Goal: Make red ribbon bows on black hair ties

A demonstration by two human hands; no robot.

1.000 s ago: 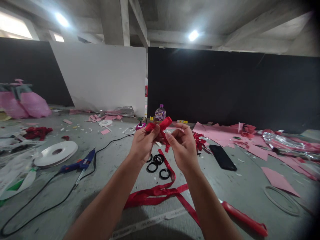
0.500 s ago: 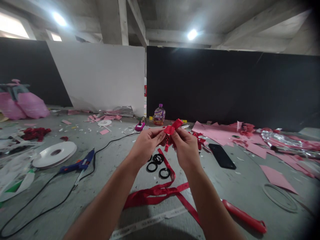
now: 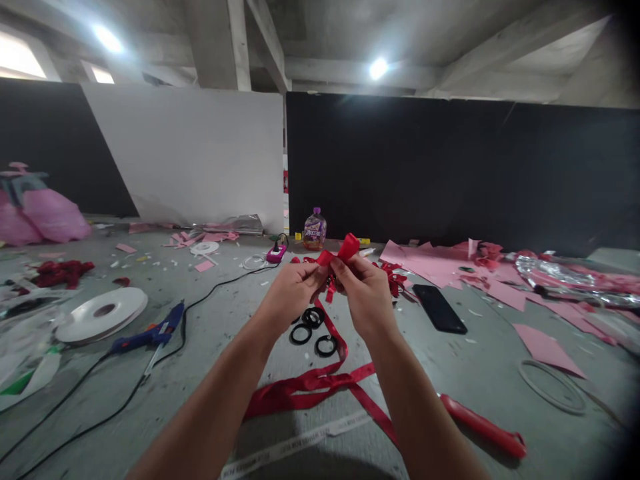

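Both hands are raised above the grey floor and pinch a folded red ribbon point(image 3: 343, 250). My left hand point(image 3: 287, 293) grips its left side with closed fingers. My right hand point(image 3: 363, 293) is closed on its right side, and a loop sticks up above the fingers. A long tail of the red ribbon point(image 3: 313, 387) hangs down between the hands and lies in folds on the floor. Three black rings point(image 3: 313, 330) lie under the hands.
A blue glue gun point(image 3: 150, 333) with a black cord point(image 3: 90, 413) and a white tape roll point(image 3: 103, 313) lie at left. A black phone point(image 3: 439, 308), pink paper scraps point(image 3: 440, 267), a red-handled tool point(image 3: 483, 433) and a wire ring point(image 3: 550, 387) lie at right. A bottle point(image 3: 314, 229) stands behind.
The hands have drawn closer together and shifted slightly right. The ribbon loop now stands up over the right fingers instead of spreading across both hands.
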